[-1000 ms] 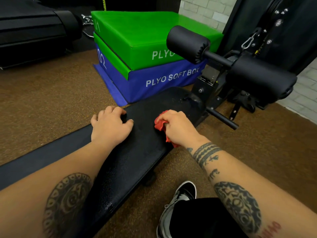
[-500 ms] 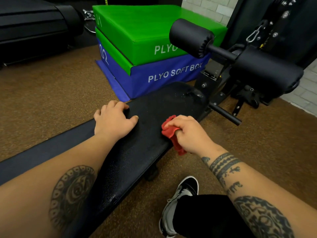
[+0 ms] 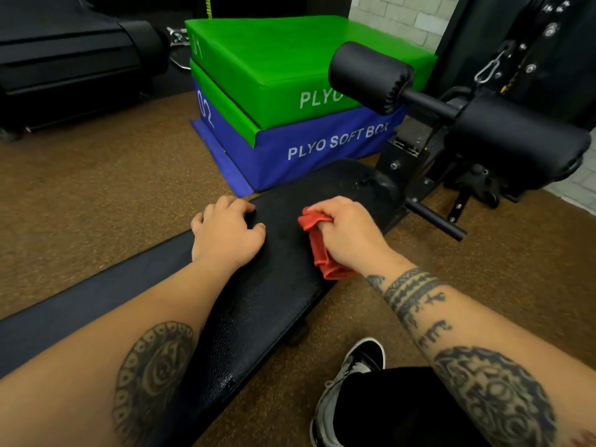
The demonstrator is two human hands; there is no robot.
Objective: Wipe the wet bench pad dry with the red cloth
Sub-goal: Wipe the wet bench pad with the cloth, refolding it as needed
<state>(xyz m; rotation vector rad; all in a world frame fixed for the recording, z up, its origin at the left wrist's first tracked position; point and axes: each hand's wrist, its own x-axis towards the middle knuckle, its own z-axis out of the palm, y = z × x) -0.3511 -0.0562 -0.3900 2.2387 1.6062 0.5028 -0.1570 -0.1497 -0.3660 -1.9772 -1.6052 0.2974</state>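
A long black bench pad (image 3: 267,295) runs from the lower left up to the middle, its textured surface glistening with droplets near the far end. My right hand (image 3: 346,233) is closed around a bunched red cloth (image 3: 317,243) and presses it on the pad's right edge; part of the cloth hangs over that edge. My left hand (image 3: 225,233) rests on the pad's left side, fingers curled over its edge, holding nothing else.
Stacked green (image 3: 290,59) and blue plyo soft boxes (image 3: 322,153) stand just beyond the pad. Two black foam rollers (image 3: 371,75) on a metal frame rise at the right. My shoe (image 3: 351,375) is on the brown rubber floor below the pad. A dark machine sits far left.
My right hand slid the red cloth back toward me along the pad's right edge, then slightly forward. The left hand stayed put.
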